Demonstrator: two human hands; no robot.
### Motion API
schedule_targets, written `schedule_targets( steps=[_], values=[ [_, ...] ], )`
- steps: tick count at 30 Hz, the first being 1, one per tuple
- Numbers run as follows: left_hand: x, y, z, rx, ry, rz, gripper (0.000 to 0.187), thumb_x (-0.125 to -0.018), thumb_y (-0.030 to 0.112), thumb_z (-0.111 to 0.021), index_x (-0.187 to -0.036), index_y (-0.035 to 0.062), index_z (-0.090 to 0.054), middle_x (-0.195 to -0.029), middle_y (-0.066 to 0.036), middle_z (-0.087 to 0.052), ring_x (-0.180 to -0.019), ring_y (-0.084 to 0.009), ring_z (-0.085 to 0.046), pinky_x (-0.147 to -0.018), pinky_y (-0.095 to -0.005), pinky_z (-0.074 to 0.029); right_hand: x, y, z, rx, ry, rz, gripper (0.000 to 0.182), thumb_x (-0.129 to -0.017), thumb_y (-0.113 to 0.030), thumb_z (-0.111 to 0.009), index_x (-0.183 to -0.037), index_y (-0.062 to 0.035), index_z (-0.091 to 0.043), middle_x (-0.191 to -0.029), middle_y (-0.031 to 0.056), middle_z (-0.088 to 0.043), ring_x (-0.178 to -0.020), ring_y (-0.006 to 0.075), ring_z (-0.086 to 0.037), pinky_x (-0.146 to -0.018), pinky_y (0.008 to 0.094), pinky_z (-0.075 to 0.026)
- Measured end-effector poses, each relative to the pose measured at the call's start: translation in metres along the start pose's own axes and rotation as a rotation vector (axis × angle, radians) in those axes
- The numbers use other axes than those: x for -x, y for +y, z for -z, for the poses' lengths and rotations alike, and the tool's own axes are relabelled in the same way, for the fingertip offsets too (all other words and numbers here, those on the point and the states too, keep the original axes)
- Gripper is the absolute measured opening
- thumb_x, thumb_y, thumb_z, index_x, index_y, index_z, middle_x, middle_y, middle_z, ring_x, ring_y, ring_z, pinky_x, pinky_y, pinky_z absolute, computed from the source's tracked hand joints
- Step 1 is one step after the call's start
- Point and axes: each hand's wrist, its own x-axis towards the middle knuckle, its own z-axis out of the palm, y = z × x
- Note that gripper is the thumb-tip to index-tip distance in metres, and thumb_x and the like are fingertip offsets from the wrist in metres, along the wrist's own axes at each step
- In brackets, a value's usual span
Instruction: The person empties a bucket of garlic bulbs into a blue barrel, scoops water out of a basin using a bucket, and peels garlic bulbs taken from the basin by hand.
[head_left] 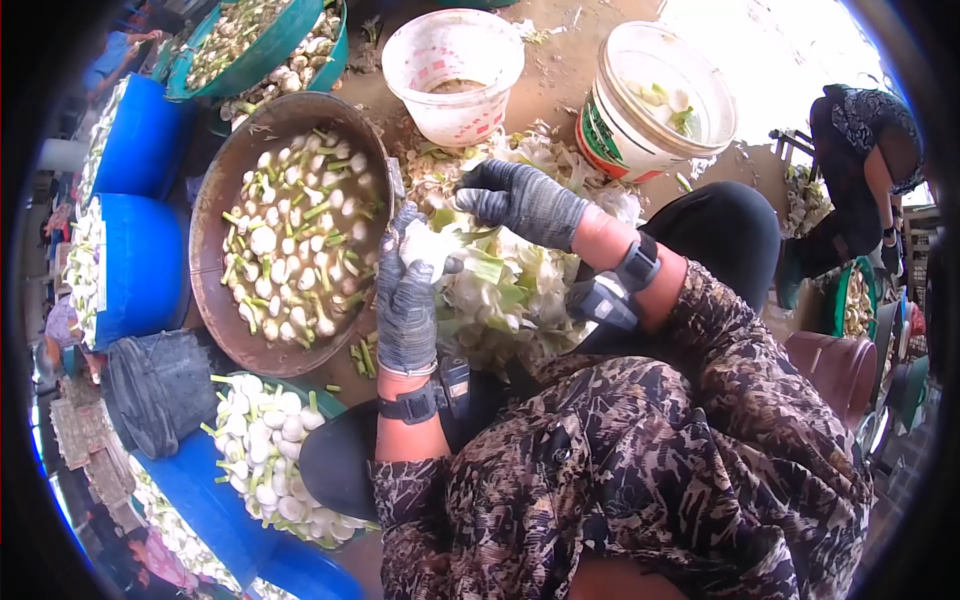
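- Patterned shirt [640, 450] nearest, spread over the lap, its wearer seated low over the floor [556, 90].
- Green basin [329, 402] beside the left knee, heaped with clean-looking white bulbs [268, 440]; probably put there for easy reach.
- Left hand [405, 320], gloved, closed around one pale bulb [424, 250], held upright over the peelings, perhaps so that scraps drop onto them.
- Right hand [525, 205], gloved, just beyond that bulb, fingers curled in narrow; whether they pinch anything, I cannot tell.
- Loose peelings [515, 285] heaped between the knees and under both hands.
- Round metal pan [208, 250] left of the left hand, holding murky water and many bulbs with green stems, close enough to reach easily.
- White tub [405, 75] past the peelings, a little brown matter in its bottom.
- White bucket [640, 152] to its right, tilted, with leafy scraps inside.
- Blue tubs [140, 265] along the floor's left side, piled with bulbs.
- Another person [870, 150], bent over at the far right edge.
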Motion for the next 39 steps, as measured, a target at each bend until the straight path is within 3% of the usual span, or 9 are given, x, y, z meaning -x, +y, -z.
schedule_targets(
  steps=[3, 4, 7, 16, 18, 20, 26, 34, 39],
  values=[
    [-0.006, -0.006, 0.001, -0.065, 0.0, -0.023, 0.061, -0.089, 0.032, -0.055, -0.139, 0.0001, -0.038, -0.131, -0.012, -0.046, -0.11, -0.0191, -0.051, -0.094, -0.0331, -0.043, 0.012, -0.014, 0.0, -0.036, -0.182, 0.337, 0.043, -0.086, -0.036, -0.07, -0.109, -0.0011, -0.062, -0.098, 0.0099, -0.068, -0.089, 0.0147, -0.062, -0.085, 0.0311, -0.049],
    [-0.009, -0.01, 0.002, -0.133, 0.007, -0.051, 0.061, -0.088, 0.032, -0.058, -0.136, -0.0001, -0.041, -0.126, -0.012, -0.049, -0.099, -0.0192, -0.058, -0.088, -0.0333, -0.047, 0.02, -0.026, 0.004, 0.067, -0.23, 0.33, 0.033, -0.087, -0.023, -0.07, -0.111, -0.002, -0.062, -0.097, 0.0058, -0.066, -0.093, 0.0122, -0.059, -0.086, 0.0304, -0.049],
    [-0.005, -0.002, -0.002, -0.492, -0.029, -0.035, 0.057, -0.089, 0.025, -0.056, -0.137, -0.0008, -0.039, -0.132, -0.015, -0.047, -0.115, -0.0229, -0.05, -0.101, -0.035, -0.038, 0.021, -0.024, -0.007, 0.169, -0.152, 0.316, 0.026, -0.087, -0.02, -0.069, -0.103, -0.0008, -0.063, -0.088, 0.004, -0.066, -0.083, 0.0095, -0.058, -0.078, 0.0283, -0.05],
    [-0.014, -0.004, -0.013, -0.545, -0.038, -0.204, 0.064, -0.078, 0.005, -0.055, -0.139, -0.0015, -0.034, -0.128, -0.015, -0.047, -0.118, -0.025, -0.048, -0.104, -0.0358, -0.037, 0.015, -0.015, 0.004, -0.432, -0.216, -0.081, 0.036, -0.088, -0.031, -0.067, -0.107, -0.0002, -0.063, -0.09, 0.008, -0.067, -0.085, 0.0121, -0.061, -0.076, 0.029, -0.051],
    [-0.017, -0.004, -0.011, -0.632, -0.046, -0.233, 0.068, -0.075, 0.0, -0.055, -0.139, -0.0004, -0.033, -0.12, -0.014, -0.049, -0.112, -0.0245, -0.051, -0.1, -0.036, -0.04, 0.015, -0.016, -0.004, -0.195, -0.154, 0.251, 0.045, -0.084, -0.039, -0.07, -0.108, -0.0017, -0.062, -0.093, 0.0108, -0.067, -0.089, 0.0173, -0.063, -0.079, 0.0316, -0.051],
    [-0.016, -0.006, -0.015, -0.572, -0.056, -0.126, 0.074, -0.072, -0.006, -0.056, -0.142, 0.0041, -0.031, -0.123, -0.008, -0.047, -0.113, -0.0195, -0.047, -0.102, -0.0328, -0.037, 0.025, -0.02, -0.002, 0.155, -0.04, 0.442, 0.031, -0.085, -0.026, -0.071, -0.106, -0.0048, -0.062, -0.092, 0.0074, -0.066, -0.085, 0.014, -0.06, -0.078, 0.0309, -0.05],
    [-0.014, -0.008, -0.021, -0.741, -0.011, -0.169, 0.077, -0.071, -0.002, -0.059, -0.142, 0.0017, -0.028, -0.119, -0.013, -0.046, -0.111, -0.0249, -0.048, -0.101, -0.0368, -0.037, 0.021, -0.017, -0.004, 0.3, 0.099, 0.312, 0.021, -0.086, -0.022, -0.069, -0.094, -0.003, -0.063, -0.077, 0.0053, -0.065, -0.073, 0.0137, -0.058, -0.07, 0.0321, -0.049],
    [-0.02, -0.014, -0.023, -0.679, -0.022, -0.262, 0.074, -0.075, 0.002, -0.057, -0.143, -0.0004, -0.026, -0.123, -0.014, -0.043, -0.115, -0.0252, -0.045, -0.104, -0.0369, -0.034, 0.017, -0.016, 0.01, -0.112, -0.17, 0.022, 0.034, -0.09, -0.032, -0.066, -0.102, -0.0006, -0.064, -0.083, 0.0048, -0.066, -0.077, 0.0082, -0.056, -0.071, 0.0296, -0.049],
    [-0.024, -0.017, -0.025, -0.431, -0.02, 0.128, 0.061, -0.085, 0.023, -0.059, -0.137, -0.0003, -0.036, -0.122, -0.013, -0.05, -0.109, -0.0207, -0.05, -0.096, -0.0331, -0.04, 0.021, -0.006, 0.0, 0.382, 0.148, 0.421, 0.018, -0.085, -0.019, -0.066, -0.088, -0.003, -0.059, -0.077, 0.0188, -0.062, -0.065, 0.0312, -0.059, -0.064, 0.0362, -0.049]
  ],
)
